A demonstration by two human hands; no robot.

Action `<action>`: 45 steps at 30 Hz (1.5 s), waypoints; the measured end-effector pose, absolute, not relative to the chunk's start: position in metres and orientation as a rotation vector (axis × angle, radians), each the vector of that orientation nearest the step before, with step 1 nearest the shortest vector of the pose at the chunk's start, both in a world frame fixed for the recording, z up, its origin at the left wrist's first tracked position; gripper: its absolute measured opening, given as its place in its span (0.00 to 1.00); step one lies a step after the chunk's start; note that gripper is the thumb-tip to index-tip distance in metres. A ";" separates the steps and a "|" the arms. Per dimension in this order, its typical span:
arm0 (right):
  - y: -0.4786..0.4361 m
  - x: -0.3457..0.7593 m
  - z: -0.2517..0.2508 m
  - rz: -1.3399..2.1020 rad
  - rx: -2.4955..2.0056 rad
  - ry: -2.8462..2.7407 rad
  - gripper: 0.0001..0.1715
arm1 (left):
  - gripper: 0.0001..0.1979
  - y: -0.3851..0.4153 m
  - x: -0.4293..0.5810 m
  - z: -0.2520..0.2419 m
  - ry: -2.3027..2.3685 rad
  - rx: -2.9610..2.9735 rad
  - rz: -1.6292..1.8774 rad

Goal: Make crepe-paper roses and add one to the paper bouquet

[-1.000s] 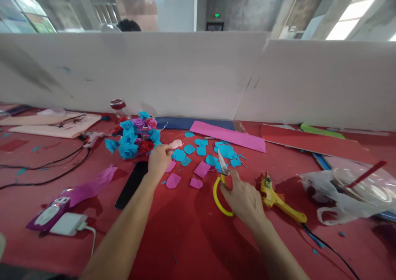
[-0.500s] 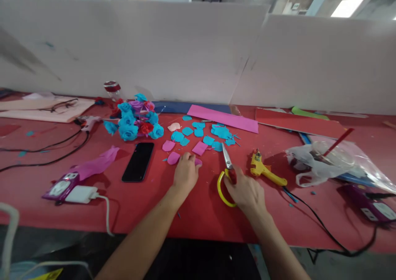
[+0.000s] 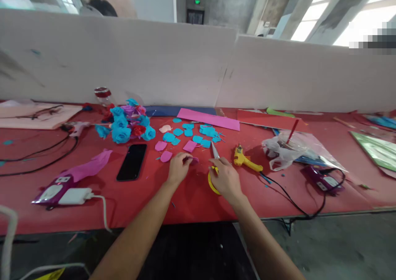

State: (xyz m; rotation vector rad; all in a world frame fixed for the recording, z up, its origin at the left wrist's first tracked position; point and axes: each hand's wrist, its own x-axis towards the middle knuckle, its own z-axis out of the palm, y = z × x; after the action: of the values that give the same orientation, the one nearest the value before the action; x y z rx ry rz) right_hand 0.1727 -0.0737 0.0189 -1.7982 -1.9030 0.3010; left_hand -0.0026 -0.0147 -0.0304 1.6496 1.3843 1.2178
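My left hand (image 3: 179,169) is closed in a pinch on a small magenta paper petal (image 3: 194,160), held just above the red table. My right hand (image 3: 227,179) is over the scissors (image 3: 214,151), its partly bent fingers apart and pointing left. The scissors lie with blades toward the back; a yellow handle loop (image 3: 212,185) shows left of the hand, and the rest of the handle is hidden. Close by are a magenta paper square (image 3: 191,146), two more magenta petals (image 3: 166,156) and several blue paper petals (image 3: 197,139).
A yellow glue gun (image 3: 247,160) with a black cord lies to the right, near a plastic bag (image 3: 281,153). To the left are a phone (image 3: 131,162), a bunch of paper roses (image 3: 121,134) and a purple packet (image 3: 55,189). A magenta strip (image 3: 208,119) lies behind.
My left hand has lifted the magenta petal off the table. My right hand has shifted forward and left over the scissors, which stay in place. The view has turned right.
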 end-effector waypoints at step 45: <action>0.002 0.136 -0.010 1.273 -1.023 -1.061 0.05 | 0.12 0.007 -0.004 -0.017 0.918 0.652 1.264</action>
State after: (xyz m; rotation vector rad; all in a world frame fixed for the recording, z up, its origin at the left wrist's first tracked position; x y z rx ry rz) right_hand 0.1359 0.0020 -0.0102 -1.0231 -1.0614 1.2735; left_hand -0.0044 0.0069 -0.0168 0.6520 0.9181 1.2643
